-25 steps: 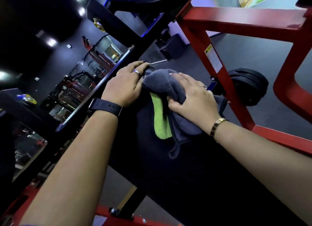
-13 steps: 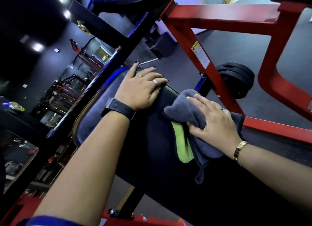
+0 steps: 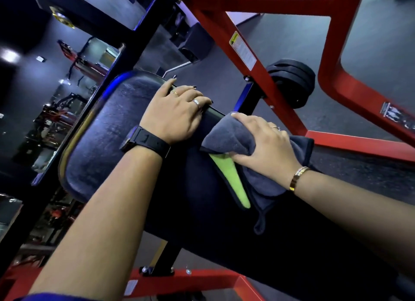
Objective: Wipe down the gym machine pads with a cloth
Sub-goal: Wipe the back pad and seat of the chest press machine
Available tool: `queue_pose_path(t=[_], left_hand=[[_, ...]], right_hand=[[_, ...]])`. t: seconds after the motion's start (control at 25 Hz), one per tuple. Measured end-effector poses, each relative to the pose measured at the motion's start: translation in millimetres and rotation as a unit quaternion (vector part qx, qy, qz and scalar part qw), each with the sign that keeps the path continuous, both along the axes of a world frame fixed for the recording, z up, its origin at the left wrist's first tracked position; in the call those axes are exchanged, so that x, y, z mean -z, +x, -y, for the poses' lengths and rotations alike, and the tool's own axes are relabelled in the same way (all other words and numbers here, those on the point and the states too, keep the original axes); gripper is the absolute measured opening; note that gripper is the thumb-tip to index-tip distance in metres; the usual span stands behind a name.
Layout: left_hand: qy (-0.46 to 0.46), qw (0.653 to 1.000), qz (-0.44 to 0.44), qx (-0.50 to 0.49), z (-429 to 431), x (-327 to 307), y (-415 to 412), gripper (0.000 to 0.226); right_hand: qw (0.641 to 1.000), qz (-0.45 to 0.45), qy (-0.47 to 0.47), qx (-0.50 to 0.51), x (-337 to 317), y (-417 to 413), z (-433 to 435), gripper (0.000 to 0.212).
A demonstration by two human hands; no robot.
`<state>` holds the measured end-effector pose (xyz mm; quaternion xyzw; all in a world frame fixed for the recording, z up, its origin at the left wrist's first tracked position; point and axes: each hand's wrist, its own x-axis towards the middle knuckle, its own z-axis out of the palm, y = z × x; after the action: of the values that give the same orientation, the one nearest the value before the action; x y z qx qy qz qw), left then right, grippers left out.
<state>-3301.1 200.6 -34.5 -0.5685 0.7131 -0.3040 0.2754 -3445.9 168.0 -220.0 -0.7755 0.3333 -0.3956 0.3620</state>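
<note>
1. One grey cloth (image 3: 233,136) with a green underside lies bunched at the right edge of the black pad (image 3: 107,139), with a loose tail trailing down the pad toward the viewer.
2. The right hand (image 3: 267,143) lies on top of the cloth, fingers curled over its far fold and gripping it against the pad. A gold bracelet (image 3: 296,179) sits at the wrist.
3. The left hand (image 3: 175,116) is just beside the cloth. Its fingers hook over the pad's far edge and hold it, and a black watch (image 3: 150,141) is on that wrist.
4. The pad's rounded upper-left end is bare. Both forearms cross its darker near part.
5. A slanted beam of the red frame (image 3: 280,98) runs close past the pad's right edge, behind the right hand. Black weight plates (image 3: 292,80) sit just beyond it.
6. A black post (image 3: 166,253) under the pad meets a low red bar (image 3: 202,278).
7. Grey floor (image 3: 292,38) lies open past the frame. A black beam (image 3: 101,22) crowds the pad's left side, and the dim shapes beyond it are too blurred to tell.
</note>
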Motion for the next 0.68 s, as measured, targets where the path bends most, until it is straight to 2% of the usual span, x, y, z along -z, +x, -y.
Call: queue_pose_path(t=[0.4, 0.52, 0.68], left_hand=[[0.087, 0.996, -0.010, 0.004, 17, 48, -29, 0.047], [0.094, 0.996, -0.007, 0.006, 17, 58, -37, 0.046], [0.119, 0.993, -0.010, 0.022, 18, 81, -49, 0.036]], right_hand=[[0.993, 0.008, 0.113, 0.026, 80, -52, -13, 0.079], [0.993, -0.009, 0.113, 0.021, 73, -53, -9, 0.080], [0.995, -0.016, 0.096, -0.036, 60, -51, 0, 0.082]])
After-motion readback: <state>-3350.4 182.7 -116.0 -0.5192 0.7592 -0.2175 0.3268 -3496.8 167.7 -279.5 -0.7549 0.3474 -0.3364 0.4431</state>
